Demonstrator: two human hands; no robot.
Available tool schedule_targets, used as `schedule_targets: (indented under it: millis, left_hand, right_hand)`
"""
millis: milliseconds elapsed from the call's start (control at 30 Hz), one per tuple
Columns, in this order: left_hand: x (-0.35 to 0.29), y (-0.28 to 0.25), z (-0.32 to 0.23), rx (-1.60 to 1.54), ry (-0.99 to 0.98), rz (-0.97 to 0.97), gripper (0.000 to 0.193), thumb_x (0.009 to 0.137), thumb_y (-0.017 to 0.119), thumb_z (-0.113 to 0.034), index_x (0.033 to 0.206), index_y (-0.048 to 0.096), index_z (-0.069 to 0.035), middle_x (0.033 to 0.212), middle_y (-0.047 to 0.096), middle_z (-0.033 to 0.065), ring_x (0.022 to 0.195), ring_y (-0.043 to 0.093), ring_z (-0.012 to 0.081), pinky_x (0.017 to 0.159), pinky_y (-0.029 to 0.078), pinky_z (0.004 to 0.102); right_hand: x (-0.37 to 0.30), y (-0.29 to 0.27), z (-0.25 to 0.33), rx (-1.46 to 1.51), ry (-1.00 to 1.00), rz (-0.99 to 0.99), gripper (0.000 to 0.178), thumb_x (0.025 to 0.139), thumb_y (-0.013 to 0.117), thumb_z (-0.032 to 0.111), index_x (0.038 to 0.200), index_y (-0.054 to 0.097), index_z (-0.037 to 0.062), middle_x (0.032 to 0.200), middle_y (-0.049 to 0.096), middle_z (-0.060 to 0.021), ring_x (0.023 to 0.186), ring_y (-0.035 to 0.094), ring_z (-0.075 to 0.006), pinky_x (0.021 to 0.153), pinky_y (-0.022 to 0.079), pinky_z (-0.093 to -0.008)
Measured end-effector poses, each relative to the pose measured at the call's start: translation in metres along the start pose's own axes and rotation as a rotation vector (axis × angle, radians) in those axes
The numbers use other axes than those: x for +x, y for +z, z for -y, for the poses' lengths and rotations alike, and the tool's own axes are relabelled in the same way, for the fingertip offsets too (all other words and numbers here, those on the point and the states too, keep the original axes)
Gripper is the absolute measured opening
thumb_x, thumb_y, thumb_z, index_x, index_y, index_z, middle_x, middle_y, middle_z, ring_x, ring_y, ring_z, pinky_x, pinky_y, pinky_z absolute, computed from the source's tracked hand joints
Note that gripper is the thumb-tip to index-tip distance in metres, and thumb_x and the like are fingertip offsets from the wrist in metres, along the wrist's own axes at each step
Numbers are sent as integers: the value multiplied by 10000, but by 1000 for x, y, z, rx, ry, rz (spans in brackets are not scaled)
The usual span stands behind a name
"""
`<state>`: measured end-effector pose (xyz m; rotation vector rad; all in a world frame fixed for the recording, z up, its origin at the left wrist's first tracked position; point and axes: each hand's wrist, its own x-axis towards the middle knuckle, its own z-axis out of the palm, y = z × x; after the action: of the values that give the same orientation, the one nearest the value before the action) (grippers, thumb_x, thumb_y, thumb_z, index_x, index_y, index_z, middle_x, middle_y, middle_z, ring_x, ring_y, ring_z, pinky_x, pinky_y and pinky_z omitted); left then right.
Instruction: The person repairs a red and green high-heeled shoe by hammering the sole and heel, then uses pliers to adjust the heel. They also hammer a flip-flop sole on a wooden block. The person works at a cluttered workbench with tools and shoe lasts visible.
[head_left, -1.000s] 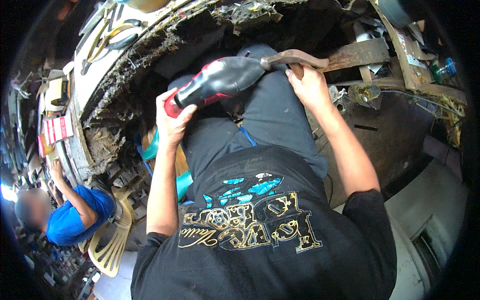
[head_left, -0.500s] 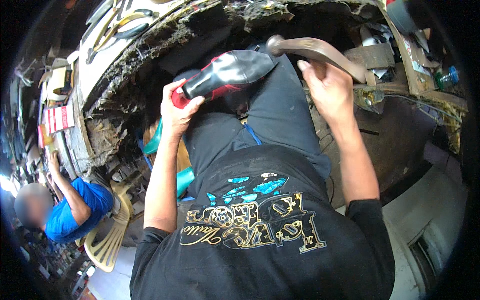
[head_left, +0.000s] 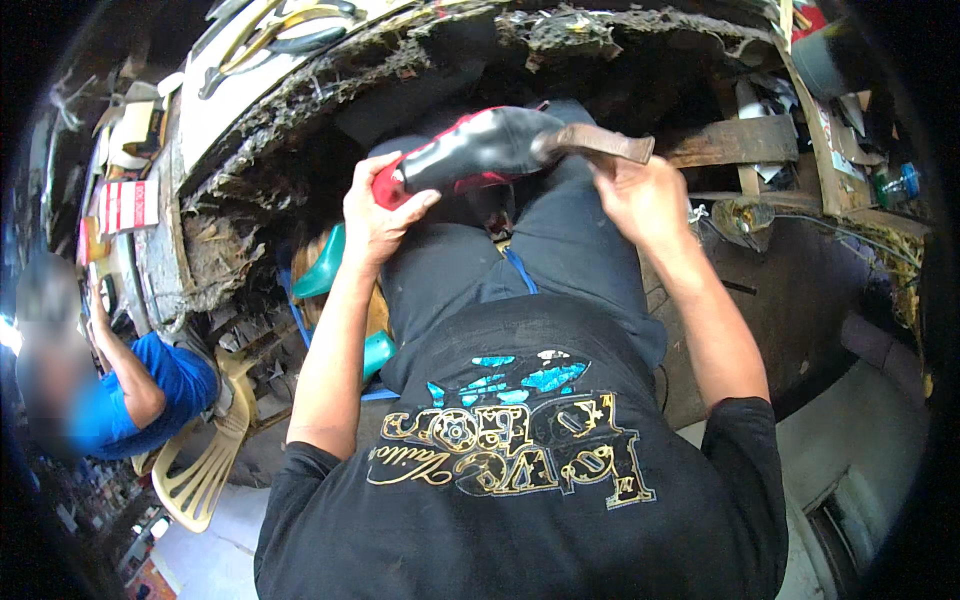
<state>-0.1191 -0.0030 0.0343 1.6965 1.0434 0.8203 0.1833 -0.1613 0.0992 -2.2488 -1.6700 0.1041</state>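
A shoe (head_left: pixel 478 150) with a red upper and a shiny black sole lies sole up above my thighs. My left hand (head_left: pixel 372 218) grips its heel end, thumb on the near side and fingers on the far side. In my right hand (head_left: pixel 645 205), closed around it, is a hammer (head_left: pixel 600 142) with a brown curved body. The rounded end of the hammer is at the toe end of the sole; it looks slightly blurred, and whether it touches I cannot tell. My right fingers partly hide the hammer's grip.
Teal shoe lasts (head_left: pixel 322 268) stand beside my left leg. Pliers-like tools (head_left: pixel 250 50) rest on a white surface at the far left. A ragged bench edge (head_left: pixel 225 215) curves ahead. A person in blue (head_left: pixel 165 395) sits at left near a cream plastic chair (head_left: pixel 215 465).
The hammer has come down and left onto or close to the toe end of the sole, with my right hand turning. The shoe and left hand have shifted slightly right in view.
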Motion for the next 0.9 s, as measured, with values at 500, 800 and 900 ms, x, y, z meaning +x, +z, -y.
schedule_targets:
  millis: [500,800,900]
  left_hand:
    - [-5,-1,-29,4,-90,45,698,696,967,-249,1271,612,-74,1125,701,67,1024,655,148,934,538,319]
    - [-9,-10,-31,-31,-58,61,682,701,965,-266,1252,610,-76,1118,693,74,1012,656,149,930,531,322]
    - [-9,-9,-26,-37,-46,61,681,698,964,-268,1248,609,-79,1110,694,69,1007,660,148,929,533,335]
  right_hand:
    - [39,-20,68,222,-191,102,213,886,725,142,1095,700,107,867,706,-181,853,708,-393,721,566,-427]
    - [41,-104,102,1084,-50,-314,42,946,723,29,913,702,14,710,635,-11,554,545,-59,524,419,-225]
    - [31,-53,115,873,-331,-398,78,957,687,64,1017,678,14,809,687,-91,651,645,-209,618,519,-317]
